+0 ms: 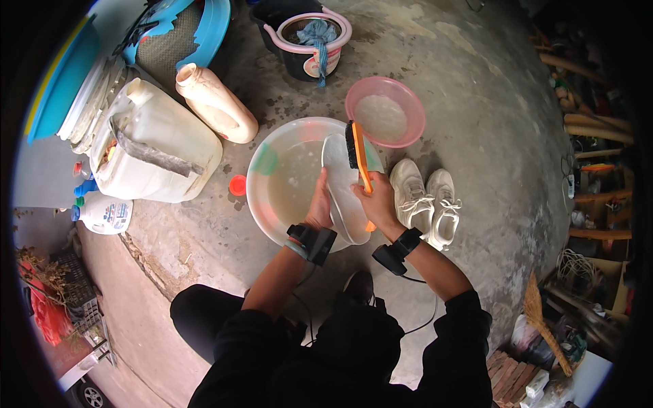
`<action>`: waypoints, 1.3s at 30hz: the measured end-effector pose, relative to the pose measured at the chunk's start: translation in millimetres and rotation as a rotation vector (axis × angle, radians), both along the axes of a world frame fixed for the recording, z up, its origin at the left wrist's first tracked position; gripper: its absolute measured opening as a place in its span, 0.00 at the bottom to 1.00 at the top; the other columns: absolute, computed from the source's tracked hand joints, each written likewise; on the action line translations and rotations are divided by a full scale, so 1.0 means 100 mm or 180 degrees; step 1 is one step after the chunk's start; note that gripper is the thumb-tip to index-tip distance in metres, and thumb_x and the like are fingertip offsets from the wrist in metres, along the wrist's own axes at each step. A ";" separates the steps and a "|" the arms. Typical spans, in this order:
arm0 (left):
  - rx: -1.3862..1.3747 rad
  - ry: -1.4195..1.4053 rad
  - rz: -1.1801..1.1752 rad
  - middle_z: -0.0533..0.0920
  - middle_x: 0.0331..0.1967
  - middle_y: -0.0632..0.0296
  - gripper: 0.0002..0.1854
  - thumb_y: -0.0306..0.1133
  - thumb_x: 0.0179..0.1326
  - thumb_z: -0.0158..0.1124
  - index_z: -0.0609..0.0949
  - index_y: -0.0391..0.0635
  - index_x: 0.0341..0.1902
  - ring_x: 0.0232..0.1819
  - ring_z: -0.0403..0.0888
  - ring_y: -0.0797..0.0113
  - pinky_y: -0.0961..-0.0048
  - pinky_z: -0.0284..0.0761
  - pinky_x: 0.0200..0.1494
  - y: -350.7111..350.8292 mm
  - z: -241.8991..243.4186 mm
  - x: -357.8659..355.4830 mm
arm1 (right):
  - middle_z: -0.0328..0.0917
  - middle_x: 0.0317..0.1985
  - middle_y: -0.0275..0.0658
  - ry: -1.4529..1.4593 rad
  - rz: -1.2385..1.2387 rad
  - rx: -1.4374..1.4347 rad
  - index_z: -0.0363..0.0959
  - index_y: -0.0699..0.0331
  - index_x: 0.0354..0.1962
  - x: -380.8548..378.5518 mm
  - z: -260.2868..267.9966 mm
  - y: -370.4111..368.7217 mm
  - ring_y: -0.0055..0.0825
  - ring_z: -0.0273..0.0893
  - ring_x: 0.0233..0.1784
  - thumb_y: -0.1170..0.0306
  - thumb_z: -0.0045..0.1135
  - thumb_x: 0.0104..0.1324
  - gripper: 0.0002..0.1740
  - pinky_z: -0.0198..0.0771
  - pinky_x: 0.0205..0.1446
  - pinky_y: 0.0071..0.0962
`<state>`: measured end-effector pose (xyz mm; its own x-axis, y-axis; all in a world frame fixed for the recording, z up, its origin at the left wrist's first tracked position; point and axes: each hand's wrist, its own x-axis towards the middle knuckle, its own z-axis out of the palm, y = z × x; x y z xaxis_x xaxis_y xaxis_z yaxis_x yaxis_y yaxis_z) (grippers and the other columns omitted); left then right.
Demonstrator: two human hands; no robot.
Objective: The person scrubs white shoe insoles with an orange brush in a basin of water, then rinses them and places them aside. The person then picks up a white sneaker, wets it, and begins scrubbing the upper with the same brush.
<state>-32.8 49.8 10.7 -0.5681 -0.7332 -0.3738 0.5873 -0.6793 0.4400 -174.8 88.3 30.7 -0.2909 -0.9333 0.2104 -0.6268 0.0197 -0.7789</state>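
Over a large white basin [262, 204] of cloudy water, my left hand [319, 204] grips a white shoe [343, 196] by its left side. The shoe stands lengthwise with what looks like its sole toward me. My right hand [377, 200] is closed around the orange handle of a scrub brush [361, 153]. Its black bristles face left beside the shoe's upper part; whether they touch it cannot be told. To the right of that hand, a pair of white lace-up sneakers [426, 201] sits on the concrete floor.
Beyond the basin stand a pink bowl of water [385, 140] and a black bucket [293, 66] with a blue cloth [316, 33]. At left are a cut plastic jug [168, 173], a beige bottle [229, 115], a detergent bottle [109, 214] and a red cap [237, 185]. A broom [535, 306] lies right.
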 end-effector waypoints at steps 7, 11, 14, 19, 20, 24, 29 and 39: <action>-0.0011 0.0952 -0.0562 0.81 0.52 0.57 0.36 0.67 0.69 0.38 0.72 0.49 0.63 0.46 0.80 0.64 0.65 0.77 0.53 -0.06 -0.10 0.06 | 0.70 0.33 0.40 -0.0212 0.0576 0.0387 0.60 0.55 0.68 -0.03 0.36 0.01 0.28 0.76 0.32 0.73 0.50 0.71 0.28 0.75 0.33 0.27; -0.0115 0.0383 -0.0098 0.79 0.54 0.53 0.40 0.70 0.67 0.36 0.69 0.48 0.65 0.46 0.80 0.61 0.61 0.78 0.50 -0.09 -0.09 0.08 | 0.70 0.30 0.45 0.0496 0.1027 0.0786 0.61 0.51 0.69 0.08 0.49 0.16 0.41 0.75 0.32 0.75 0.49 0.71 0.29 0.74 0.39 0.35; -0.0289 0.0301 0.0043 0.77 0.57 0.52 0.40 0.69 0.68 0.35 0.66 0.49 0.68 0.49 0.79 0.58 0.58 0.77 0.54 -0.12 -0.08 0.06 | 0.72 0.32 0.49 0.0511 0.1307 0.0217 0.57 0.53 0.70 0.09 0.45 0.19 0.50 0.76 0.34 0.70 0.50 0.70 0.31 0.73 0.36 0.43; 0.0173 0.0163 0.0118 0.78 0.56 0.53 0.38 0.68 0.68 0.35 0.68 0.51 0.67 0.50 0.79 0.57 0.57 0.76 0.55 -0.17 -0.05 0.08 | 0.73 0.34 0.49 0.0876 0.0918 0.0056 0.55 0.53 0.70 0.12 0.29 0.12 0.50 0.76 0.32 0.68 0.47 0.72 0.30 0.72 0.34 0.45; 0.0164 0.0232 0.0066 0.78 0.56 0.54 0.38 0.68 0.68 0.36 0.69 0.51 0.67 0.51 0.79 0.57 0.58 0.75 0.56 -0.17 -0.04 0.11 | 0.71 0.31 0.47 0.0757 0.1132 0.0299 0.56 0.50 0.71 0.12 0.28 0.13 0.47 0.74 0.32 0.75 0.50 0.69 0.33 0.71 0.35 0.40; 0.0187 0.0381 0.0039 0.79 0.55 0.58 0.36 0.66 0.69 0.39 0.72 0.49 0.64 0.51 0.79 0.61 0.62 0.74 0.58 -0.11 -0.02 0.12 | 0.71 0.32 0.47 0.0832 0.1380 0.0595 0.56 0.51 0.70 0.05 0.36 0.03 0.46 0.76 0.33 0.75 0.51 0.67 0.34 0.72 0.36 0.40; -0.0079 0.0285 -0.0298 0.81 0.49 0.60 0.35 0.65 0.69 0.39 0.72 0.49 0.62 0.42 0.80 0.63 0.65 0.78 0.47 -0.10 -0.05 0.08 | 0.73 0.32 0.46 0.0819 0.0980 0.0736 0.57 0.52 0.70 -0.06 0.40 -0.08 0.41 0.77 0.32 0.76 0.50 0.67 0.34 0.74 0.35 0.36; -0.0157 -0.0059 -0.0129 0.81 0.49 0.60 0.38 0.68 0.67 0.39 0.72 0.48 0.63 0.45 0.81 0.64 0.61 0.78 0.49 -0.11 -0.14 0.08 | 0.74 0.32 0.50 -0.0072 0.0704 0.0769 0.59 0.56 0.68 -0.03 0.54 -0.09 0.47 0.77 0.32 0.69 0.48 0.71 0.28 0.74 0.34 0.40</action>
